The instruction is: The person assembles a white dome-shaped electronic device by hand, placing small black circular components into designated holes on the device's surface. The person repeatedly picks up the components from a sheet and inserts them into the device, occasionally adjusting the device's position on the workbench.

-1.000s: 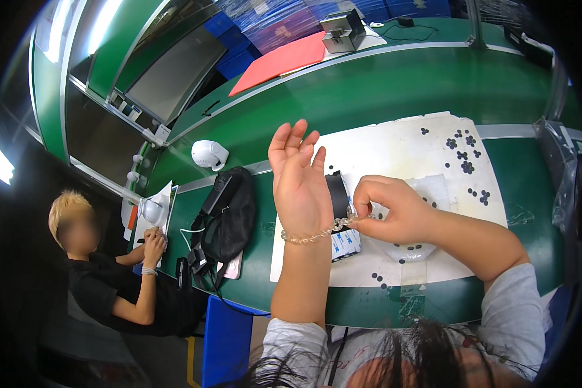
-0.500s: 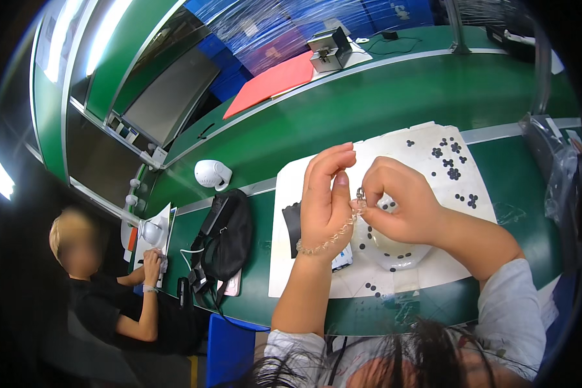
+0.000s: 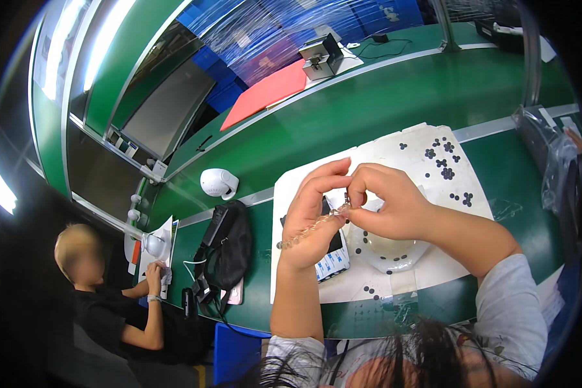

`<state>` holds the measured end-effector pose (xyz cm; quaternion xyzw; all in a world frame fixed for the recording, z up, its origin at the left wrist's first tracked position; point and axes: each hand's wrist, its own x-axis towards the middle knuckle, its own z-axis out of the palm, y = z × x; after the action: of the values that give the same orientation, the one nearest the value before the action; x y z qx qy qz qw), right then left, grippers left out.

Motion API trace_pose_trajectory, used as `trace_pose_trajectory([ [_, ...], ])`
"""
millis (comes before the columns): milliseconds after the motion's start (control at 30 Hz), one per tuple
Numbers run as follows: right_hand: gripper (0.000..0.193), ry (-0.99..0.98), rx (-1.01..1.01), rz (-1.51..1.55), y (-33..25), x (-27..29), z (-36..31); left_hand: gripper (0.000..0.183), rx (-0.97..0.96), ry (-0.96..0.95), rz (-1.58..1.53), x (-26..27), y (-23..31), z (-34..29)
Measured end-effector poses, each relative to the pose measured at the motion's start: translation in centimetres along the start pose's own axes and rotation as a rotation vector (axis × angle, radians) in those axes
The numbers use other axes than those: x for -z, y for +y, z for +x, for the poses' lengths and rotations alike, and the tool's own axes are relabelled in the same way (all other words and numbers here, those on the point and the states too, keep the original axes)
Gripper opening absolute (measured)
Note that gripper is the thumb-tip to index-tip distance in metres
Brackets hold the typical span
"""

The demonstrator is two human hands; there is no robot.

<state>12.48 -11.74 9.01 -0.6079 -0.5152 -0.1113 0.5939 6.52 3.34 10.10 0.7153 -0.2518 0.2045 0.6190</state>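
Note:
A clear bracelet of bead-like links (image 3: 312, 227) lies slantwise across the palm side of my left hand (image 3: 301, 210), by the base of the thumb. My left hand is raised, its fingers bent towards the right and apart from the thumb. My right hand (image 3: 394, 205) is closed, with thumb and forefinger pinching the bracelet's end near a small dark metal-looking part. Both hands are above a white sheet (image 3: 294, 284). Below them are a phone-like thing with a blue and white face (image 3: 333, 263) and a pale rounded dish (image 3: 401, 258) with black dots, partly hidden.
Black round pieces (image 3: 447, 173) lie in clusters on the sheet. A black bag (image 3: 233, 246) and a white rounded device (image 3: 218, 183) stand to the left. A co-worker (image 3: 123, 304) sits at far left. A metal box (image 3: 321, 58) and red sheet (image 3: 265, 94) are on the back shelf.
The bracelet has shifted from my left wrist up onto the hand. My left hand has tilted, its fingers leaning towards my right hand, which has moved slightly left.

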Motion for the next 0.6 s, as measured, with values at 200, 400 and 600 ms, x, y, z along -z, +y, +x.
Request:
trace_pose_trajectory([
  [200, 0.014, 0.028, 0.015, 0.029, 0.1, -0.4, 0.1, 0.023, -0.122, 0.156, 0.072, -0.3, -0.5, -0.5],
  [400, 0.013, 0.024, 0.080, 0.003, 0.5, -0.9, -0.1, 0.021, -0.047, 0.282, -0.123, -0.6, -0.9, -0.4],
  [600, 0.014, 0.033, 0.124, -0.015, 0.9, -1.2, -0.2, 0.019, 0.074, 0.361, -0.247, -1.1, -0.5, -0.4],
])
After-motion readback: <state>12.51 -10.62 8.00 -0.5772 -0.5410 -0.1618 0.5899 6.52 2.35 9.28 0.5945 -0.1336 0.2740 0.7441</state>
